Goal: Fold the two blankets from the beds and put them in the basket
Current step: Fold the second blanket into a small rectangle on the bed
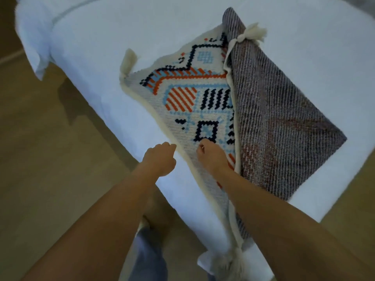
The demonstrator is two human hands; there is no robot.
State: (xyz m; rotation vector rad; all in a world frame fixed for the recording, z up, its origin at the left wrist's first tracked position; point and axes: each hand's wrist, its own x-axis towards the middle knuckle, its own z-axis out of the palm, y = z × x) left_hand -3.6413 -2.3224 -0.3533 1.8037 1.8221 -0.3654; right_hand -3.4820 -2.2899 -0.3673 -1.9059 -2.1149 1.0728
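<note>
A wooden floor (pixel 40 159) fills the left side, beside a bed (pixel 105 37) covered in a white sheet, with a pillow (pixel 32 37) at its upper left corner. The person's left hand (pixel 160 157) reaches in from below, its fingers curled together at the cream border of a patterned blanket (pixel 192 94); whether they actually pinch the border cannot be told. The blanket lies on the bed near its edge, showing orange, light blue and navy blocks on a cream ground, with a cream tassel (pixel 127 59) at its far left corner. The right hand (pixel 213 157) rests on the patterned face just beside the left, fingers bent and drawn together, seemingly pinching the weave. To the right, part of the blanket is folded over, its grey striped underside (pixel 284 118) facing up, a second tassel (pixel 251 33) at the top. One corner hangs over the bed's near edge.
</note>
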